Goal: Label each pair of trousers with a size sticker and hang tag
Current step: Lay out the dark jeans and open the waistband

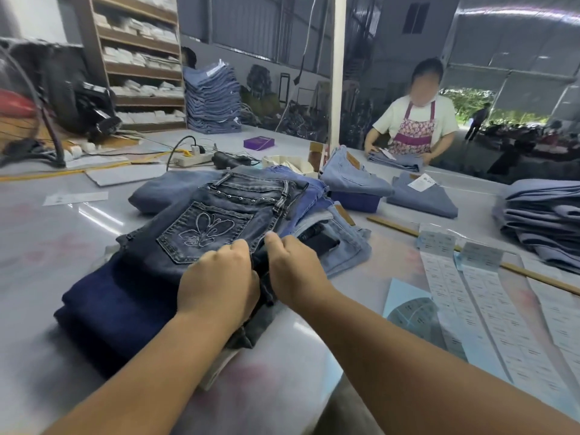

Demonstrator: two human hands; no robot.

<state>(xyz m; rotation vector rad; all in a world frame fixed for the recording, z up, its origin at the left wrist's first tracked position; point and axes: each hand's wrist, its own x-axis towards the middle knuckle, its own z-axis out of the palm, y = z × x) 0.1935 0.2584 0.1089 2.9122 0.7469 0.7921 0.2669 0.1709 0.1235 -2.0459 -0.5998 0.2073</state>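
**Both hands on the dark jeans at the centre of the frame**

Across the whole frame runs a wide grey table (47, 246). At the centre lie the dark grey jeans (226, 215), folded, the embroidered back pocket facing up, on top of a navy pair (110, 302) and lighter pairs. At the right edge sits a stack of blue jeans (546, 215). In the lower right lie long sticker sheets (464, 309). Just below centre, the left hand (219, 287) and the right hand (295, 271) are close together, fingers curled, both gripping the near edge of the dark grey jeans. In the upper right, another person (414, 120) handles folded jeans.
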